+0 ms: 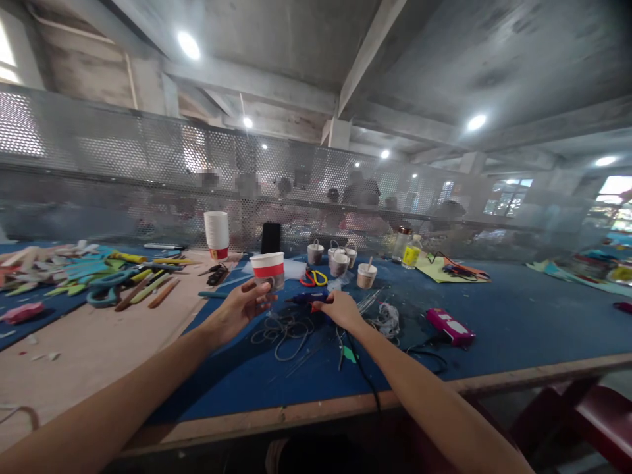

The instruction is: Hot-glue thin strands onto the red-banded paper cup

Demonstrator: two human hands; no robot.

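Observation:
My left hand (245, 304) holds a paper cup (268, 270) with a red band, its fingers around the lower part. In my right hand (342, 309) is a dark blue glue gun (309, 298), its nozzle pointing left toward the cup but apart from it. A black cord runs down from the gun over the table edge. Below both hands lie loops of grey cord (289, 336). Scissors (314, 278) with red and yellow handles rest just behind the gun. Beyond them stand several small grey-wrapped cups (338, 264), and another cup (366, 276) with a stick in it.
A stack of paper cups (216, 232) and a black phone (271, 237) stand at the back. Tools and scraps (89, 266) crowd the left. To the right are a yellow-labelled bottle (411, 253) and a magenta box (450, 327) with a cord. A perforated screen (296, 178) borders the table.

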